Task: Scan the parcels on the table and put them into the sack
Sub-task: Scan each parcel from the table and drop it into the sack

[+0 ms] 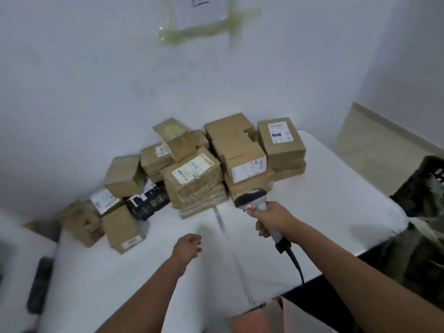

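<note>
r hand (271,218) grips the scanner (254,200) by its handle, fingers wrapped round it, head aimed at the parcels (209,164) piled at the far side of the white table (324,212) against the wall. l hand (188,247) hovers over the table nr the front, fingers loosely curled, holding nothing. sack not clearly made out.

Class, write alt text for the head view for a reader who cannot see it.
A person's right hand grips a corded barcode scanner aimed at a heap of brown cardboard parcels on a white table. The left hand hovers empty over the table, fingers loosely curled.
</note>
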